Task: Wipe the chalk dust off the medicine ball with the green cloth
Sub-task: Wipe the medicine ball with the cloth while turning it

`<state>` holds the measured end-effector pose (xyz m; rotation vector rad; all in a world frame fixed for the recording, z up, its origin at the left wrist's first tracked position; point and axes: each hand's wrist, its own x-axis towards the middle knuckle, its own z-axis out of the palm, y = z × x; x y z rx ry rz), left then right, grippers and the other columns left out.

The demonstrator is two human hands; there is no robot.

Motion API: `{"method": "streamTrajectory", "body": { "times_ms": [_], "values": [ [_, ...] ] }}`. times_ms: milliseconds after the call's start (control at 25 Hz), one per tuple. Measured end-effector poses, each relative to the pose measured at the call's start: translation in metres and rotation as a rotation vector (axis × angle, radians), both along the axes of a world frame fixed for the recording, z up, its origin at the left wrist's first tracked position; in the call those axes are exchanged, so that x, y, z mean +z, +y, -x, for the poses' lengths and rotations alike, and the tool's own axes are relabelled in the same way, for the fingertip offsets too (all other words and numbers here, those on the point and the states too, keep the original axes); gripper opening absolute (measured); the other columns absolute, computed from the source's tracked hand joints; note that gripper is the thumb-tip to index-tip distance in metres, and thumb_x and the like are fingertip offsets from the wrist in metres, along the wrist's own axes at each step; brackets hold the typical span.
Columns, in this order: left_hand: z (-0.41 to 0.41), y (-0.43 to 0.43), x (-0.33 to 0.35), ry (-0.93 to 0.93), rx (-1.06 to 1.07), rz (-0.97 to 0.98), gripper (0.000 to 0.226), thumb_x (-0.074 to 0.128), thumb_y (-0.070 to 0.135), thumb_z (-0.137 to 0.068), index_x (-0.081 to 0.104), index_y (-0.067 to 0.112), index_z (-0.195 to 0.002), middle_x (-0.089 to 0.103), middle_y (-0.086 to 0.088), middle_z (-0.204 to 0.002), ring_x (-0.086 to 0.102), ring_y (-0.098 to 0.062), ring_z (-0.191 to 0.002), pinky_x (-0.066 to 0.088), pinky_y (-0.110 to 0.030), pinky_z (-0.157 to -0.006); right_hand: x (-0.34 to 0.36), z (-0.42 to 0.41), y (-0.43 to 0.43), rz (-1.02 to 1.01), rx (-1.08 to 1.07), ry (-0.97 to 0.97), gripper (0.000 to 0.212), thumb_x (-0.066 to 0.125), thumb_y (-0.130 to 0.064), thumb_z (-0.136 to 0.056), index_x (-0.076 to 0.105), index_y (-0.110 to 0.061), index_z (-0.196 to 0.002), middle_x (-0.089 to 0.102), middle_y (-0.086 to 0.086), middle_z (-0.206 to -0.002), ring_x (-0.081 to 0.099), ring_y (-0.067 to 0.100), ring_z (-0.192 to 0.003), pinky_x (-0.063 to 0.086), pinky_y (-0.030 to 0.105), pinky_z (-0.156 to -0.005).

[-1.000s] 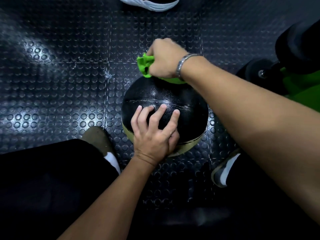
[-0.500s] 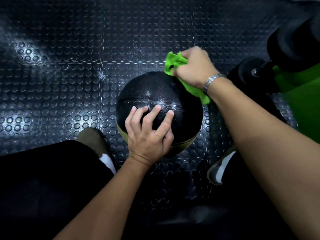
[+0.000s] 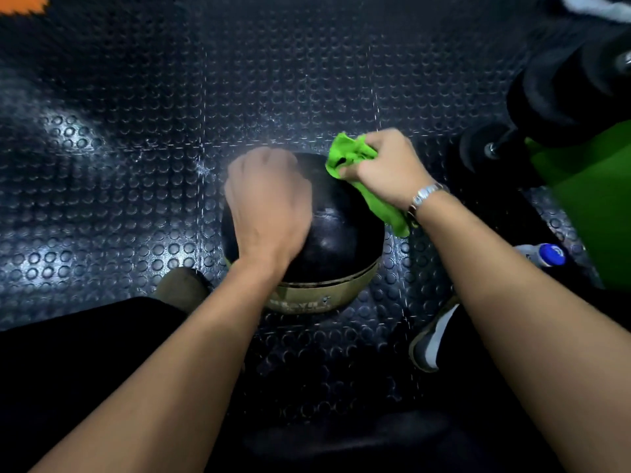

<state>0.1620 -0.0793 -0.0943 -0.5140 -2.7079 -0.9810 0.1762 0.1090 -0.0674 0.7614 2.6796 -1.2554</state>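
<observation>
The black medicine ball (image 3: 341,240), with a tan band low on its near side, sits on the studded black floor between my feet. My left hand (image 3: 269,206) lies over its top left, and its fingers hook down the far side, out of sight. My right hand (image 3: 389,169), a metal watch on its wrist, grips the bunched green cloth (image 3: 348,155) against the ball's upper right. A tail of the cloth hangs down under that wrist.
Black dumbbells (image 3: 553,93) and a green pad (image 3: 594,199) crowd the right side. A bottle with a blue cap (image 3: 546,255) lies beside them. My left shoe (image 3: 181,288) and right shoe (image 3: 428,339) flank the ball. An orange patch (image 3: 20,1) shows at top left.
My left hand has slid from the ball's near side up over its top, and the ball has rolled so more of the tan band shows. My right hand stays at the upper right with the cloth.
</observation>
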Motion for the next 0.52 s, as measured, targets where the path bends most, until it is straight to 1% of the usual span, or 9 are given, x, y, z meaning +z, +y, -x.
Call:
{"method": "streamTrajectory", "body": {
  "times_ms": [80, 120, 160, 200, 240, 280, 360, 440, 520],
  "values": [
    [0.008, 0.004, -0.001, -0.085, -0.020, -0.019, 0.022, 0.051, 0.024, -0.093, 0.068, 0.013, -0.102, 0.065, -0.005, -0.106, 0.053, -0.028, -0.104, 0.045, -0.050, -0.094, -0.008, -0.016, 0.016, 0.010, -0.070, -0.058, 0.021, 0.078, -0.022, -0.073, 0.070, -0.005, -0.081, 0.059, -0.001, -0.069, 0.050, 0.012, -0.066, 0.041, 0.025, -0.059],
    [0.005, 0.004, -0.003, -0.087, -0.034, -0.016, 0.025, 0.049, 0.024, -0.093, 0.069, 0.012, -0.100, 0.065, -0.005, -0.103, 0.053, -0.029, -0.101, 0.046, -0.050, -0.092, -0.010, -0.014, 0.019, 0.013, -0.089, -0.072, 0.017, 0.079, -0.022, -0.073, 0.071, -0.008, -0.079, 0.060, -0.002, -0.069, 0.052, 0.011, -0.066, 0.042, 0.023, -0.058],
    [0.003, 0.004, -0.005, -0.076, -0.047, -0.011, 0.027, 0.047, 0.024, -0.092, 0.069, 0.011, -0.099, 0.065, -0.006, -0.101, 0.054, -0.031, -0.099, 0.046, -0.050, -0.089, -0.007, -0.007, 0.014, 0.028, -0.093, -0.043, 0.014, 0.080, -0.022, -0.073, 0.070, -0.012, -0.073, 0.060, -0.004, -0.066, 0.052, 0.009, -0.064, 0.042, 0.019, -0.057],
    [0.003, 0.004, -0.005, -0.060, -0.052, -0.006, 0.027, 0.046, 0.024, -0.091, 0.069, 0.010, -0.098, 0.065, -0.007, -0.100, 0.054, -0.033, -0.097, 0.046, -0.049, -0.087, -0.002, 0.005, 0.005, 0.031, -0.057, 0.012, 0.016, 0.081, -0.022, -0.073, 0.067, -0.018, -0.066, 0.059, -0.007, -0.063, 0.051, 0.007, -0.062, 0.039, 0.014, -0.055],
    [0.003, 0.005, -0.005, -0.044, -0.054, 0.003, 0.027, 0.046, 0.025, -0.091, 0.068, 0.010, -0.096, 0.065, -0.009, -0.098, 0.054, -0.035, -0.095, 0.045, -0.049, -0.086, 0.005, 0.014, -0.008, 0.011, 0.020, 0.053, 0.022, 0.080, -0.022, -0.073, 0.062, -0.023, -0.060, 0.056, -0.008, -0.060, 0.050, 0.008, -0.062, 0.039, 0.014, -0.054],
    [0.003, 0.006, -0.004, -0.034, -0.053, 0.013, 0.026, 0.046, 0.025, -0.090, 0.067, 0.009, -0.094, 0.064, -0.010, -0.096, 0.053, -0.035, -0.094, 0.045, -0.049, -0.084, 0.011, 0.020, -0.018, -0.022, 0.112, 0.072, 0.025, 0.078, -0.022, -0.073, 0.060, -0.023, -0.057, 0.054, -0.005, -0.058, 0.049, 0.012, -0.063, 0.040, 0.019, -0.055],
    [0.006, 0.007, -0.004, -0.046, -0.048, 0.012, 0.021, 0.046, 0.024, -0.089, 0.061, 0.009, -0.090, 0.062, -0.010, -0.093, 0.052, -0.035, -0.092, 0.043, -0.049, -0.082, 0.018, 0.021, -0.024, -0.073, 0.259, 0.065, 0.017, 0.075, -0.020, -0.071, 0.063, -0.016, -0.061, 0.050, 0.001, -0.058, 0.046, 0.016, -0.064, 0.040, 0.029, -0.057],
    [0.007, 0.005, -0.005, -0.066, -0.042, -0.035, 0.018, 0.046, 0.023, -0.089, 0.059, 0.010, -0.088, 0.062, -0.008, -0.091, 0.052, -0.033, -0.091, 0.043, -0.049, -0.082, 0.017, 0.018, -0.010, -0.029, 0.232, 0.008, 0.014, 0.077, -0.018, -0.068, 0.066, -0.008, -0.070, 0.050, -0.001, -0.059, 0.044, 0.013, -0.063, 0.039, 0.031, -0.054],
    [0.006, 0.005, -0.005, -0.072, -0.045, -0.054, 0.016, 0.047, 0.021, -0.089, 0.058, 0.010, -0.086, 0.062, -0.007, -0.089, 0.052, -0.032, -0.090, 0.045, -0.049, -0.082, 0.012, 0.026, -0.004, -0.060, 0.109, -0.021, 0.013, 0.074, -0.016, -0.069, 0.064, -0.007, -0.068, 0.051, 0.000, -0.062, 0.047, 0.017, -0.066, 0.037, 0.031, -0.054]
  ]
}}
